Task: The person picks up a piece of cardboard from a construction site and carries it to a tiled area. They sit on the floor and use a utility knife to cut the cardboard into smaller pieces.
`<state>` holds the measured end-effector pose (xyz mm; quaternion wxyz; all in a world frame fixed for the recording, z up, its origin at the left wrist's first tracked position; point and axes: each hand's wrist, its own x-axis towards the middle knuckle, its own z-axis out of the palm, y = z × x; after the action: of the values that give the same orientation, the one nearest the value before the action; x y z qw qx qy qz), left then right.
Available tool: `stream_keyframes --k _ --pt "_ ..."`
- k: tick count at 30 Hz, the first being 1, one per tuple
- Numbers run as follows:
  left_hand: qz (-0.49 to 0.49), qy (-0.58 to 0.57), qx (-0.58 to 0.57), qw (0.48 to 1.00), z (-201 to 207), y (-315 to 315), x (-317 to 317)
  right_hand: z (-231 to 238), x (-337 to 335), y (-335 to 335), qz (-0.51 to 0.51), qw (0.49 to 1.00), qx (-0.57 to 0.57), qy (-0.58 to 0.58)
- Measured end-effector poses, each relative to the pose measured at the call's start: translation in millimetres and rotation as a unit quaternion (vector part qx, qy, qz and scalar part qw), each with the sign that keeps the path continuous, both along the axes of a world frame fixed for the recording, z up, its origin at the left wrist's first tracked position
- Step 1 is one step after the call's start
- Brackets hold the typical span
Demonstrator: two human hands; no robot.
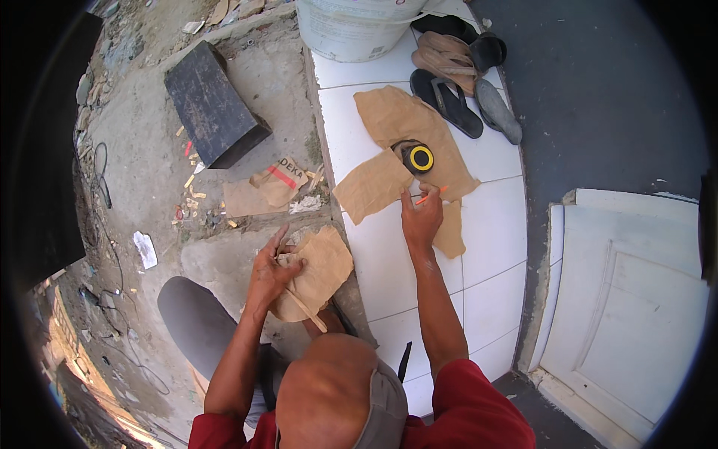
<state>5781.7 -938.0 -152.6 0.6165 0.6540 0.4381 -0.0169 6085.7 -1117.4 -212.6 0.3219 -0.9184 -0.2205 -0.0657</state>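
Observation:
My left hand [271, 271] grips a rough-edged piece of brown paper [325, 262] above the concrete, thumb on top. A narrow light-brown strip [305, 310] lies against that piece's lower side. Over the white tiles, my right hand [422, 217] is closed on a thin orange pencil [432, 197], pinched at the fingertips. Just beyond it, a rectangular piece of brown paper [374, 185] lies on the tiles beside a larger irregular brown sheet [441, 146]. A black, round-faced tape measure [419, 159] with a yellow ring rests on the papers.
Several sandals [447, 105] lie at the far right of the white tile ledge [389, 262], near a white bucket [355, 34]. On the concrete at left are a dark block [213, 105], paper scraps [273, 187] and cables [103, 176]. A white door [628, 299] stands at right.

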Motion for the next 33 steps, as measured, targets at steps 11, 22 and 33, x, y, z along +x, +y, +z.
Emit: stream_keyframes --k 11,22,33 --pt "0.336 -0.134 -0.278 0.890 -12.0 17.0 -55.4 0.3 -35.2 60.0 -0.071 0.991 -0.110 0.033" --pt "0.348 -0.142 -0.262 0.889 -16.9 40.1 -63.3 20.9 8.8 -109.4 -0.119 0.978 -0.161 0.054" --pt "-0.002 -0.071 -0.055 0.996 -9.3 18.2 -12.6 -1.6 -52.3 -36.1 -0.038 0.980 0.061 0.188"
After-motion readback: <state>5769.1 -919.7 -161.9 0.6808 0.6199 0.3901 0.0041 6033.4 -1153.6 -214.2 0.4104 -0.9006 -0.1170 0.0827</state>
